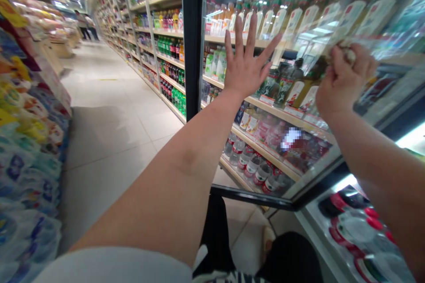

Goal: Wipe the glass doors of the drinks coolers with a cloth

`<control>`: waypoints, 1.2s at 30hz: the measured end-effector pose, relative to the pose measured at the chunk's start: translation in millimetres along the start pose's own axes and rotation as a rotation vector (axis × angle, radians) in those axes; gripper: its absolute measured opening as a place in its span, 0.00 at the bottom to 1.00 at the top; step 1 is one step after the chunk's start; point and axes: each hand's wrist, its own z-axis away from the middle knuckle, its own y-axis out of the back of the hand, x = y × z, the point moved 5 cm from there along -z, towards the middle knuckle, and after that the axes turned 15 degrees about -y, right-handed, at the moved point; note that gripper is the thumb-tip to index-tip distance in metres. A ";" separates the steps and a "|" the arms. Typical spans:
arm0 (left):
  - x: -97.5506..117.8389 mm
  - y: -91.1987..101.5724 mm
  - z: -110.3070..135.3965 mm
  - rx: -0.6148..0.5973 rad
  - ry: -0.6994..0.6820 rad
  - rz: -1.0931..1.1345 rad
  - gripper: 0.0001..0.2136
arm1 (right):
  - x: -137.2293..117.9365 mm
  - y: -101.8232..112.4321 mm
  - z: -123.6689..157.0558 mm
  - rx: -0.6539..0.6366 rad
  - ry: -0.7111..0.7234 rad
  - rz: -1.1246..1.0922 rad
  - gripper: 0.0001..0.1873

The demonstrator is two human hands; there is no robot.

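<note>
My left hand (246,63) is open, its fingers spread and pressed flat on the glass door (308,13) of a drinks cooler. My right hand (343,80) is closed in a fist against the same glass, with a small pale wad, perhaps a cloth, showing at the top of the fingers. The door has a black frame (192,40) and swings out toward me. Through the glass I see rows of bottles (255,163) on shelves.
A long supermarket aisle (109,110) with a pale tiled floor runs off to the left. Shelves of soft drinks (166,40) line its right side. Packaged goods (29,141) are stacked at my left. Red-capped bottles (352,225) lie low at right. Two people stand far down the aisle.
</note>
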 end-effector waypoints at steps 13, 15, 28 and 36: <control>-0.3 -1.4 1.3 0.012 -0.001 0.003 0.29 | -29.9 -11.2 -9.9 -0.140 0.067 0.073 0.28; 0.4 -0.8 1.0 0.001 0.002 0.013 0.29 | -36.3 -15.6 -1.7 -0.121 0.043 0.052 0.29; 1.8 4.0 2.9 -0.001 -0.006 -0.022 0.29 | -112.9 -27.7 6.2 -0.226 -0.003 -0.031 0.36; 3.0 5.0 4.4 0.035 -0.091 -0.140 0.26 | -133.4 -18.8 15.4 -0.418 0.110 -0.182 0.47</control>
